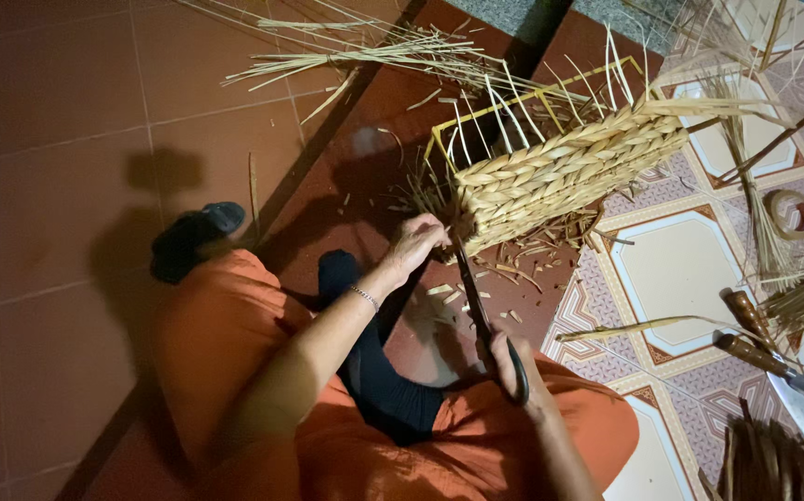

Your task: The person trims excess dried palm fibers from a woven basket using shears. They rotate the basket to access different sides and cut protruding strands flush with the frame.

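One woven basket [564,172] is sitting on the floor, and one pair of scissors [484,325] is lying against its lower corner. Two hands are showing: the left hand [416,243] and the right hand [518,366]. One bracelet [363,296] is hanging at the left wrist. Two knives with brown wooden handles are lying side by side on the patterned tiles, an upper knife [747,315] and a lower knife [778,366]. One roll of tape [791,213] is resting near them. One dark shoe [191,239] is showing (a second one cannot be made out). Loose straw stalks and cut scraps are lying about, too many to count.
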